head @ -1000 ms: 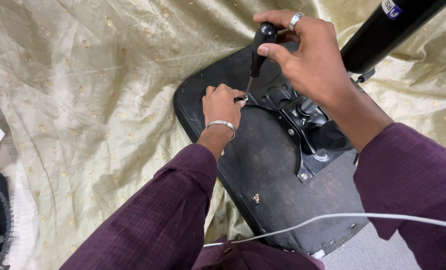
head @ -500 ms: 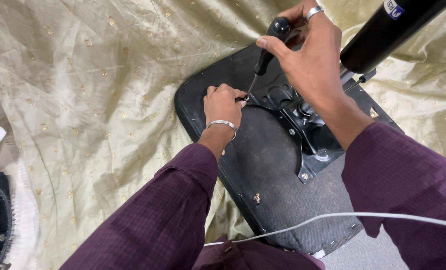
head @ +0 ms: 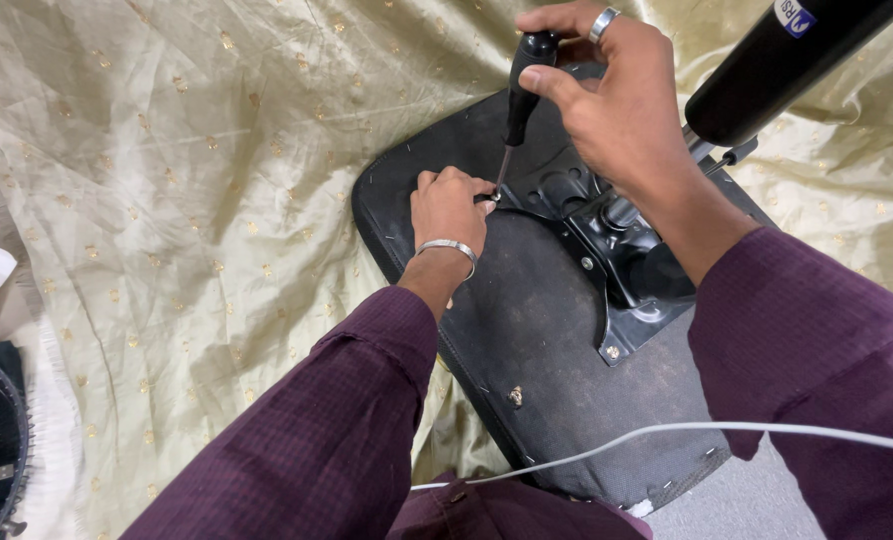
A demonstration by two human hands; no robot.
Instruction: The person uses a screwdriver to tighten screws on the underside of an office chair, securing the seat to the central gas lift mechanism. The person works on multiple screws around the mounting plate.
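We see our right hand (head: pixel 616 100) closed around the black handle of a screwdriver (head: pixel 522 95), its shaft angled down to a point at the edge of the black metal bracket (head: pixel 626 260). Our left hand (head: pixel 451 205) rests on the upturned black seat base (head: pixel 536 340), fingers (head: pixel 481 187) curled and pinched right at the screwdriver's tip; what they pinch is too small to tell. The seat lies on a pale gold cloth (head: pixel 186 180). A black cylinder (head: pixel 781 65) rises from the bracket, and a white cable (head: pixel 686 432) crosses the seat's near edge.
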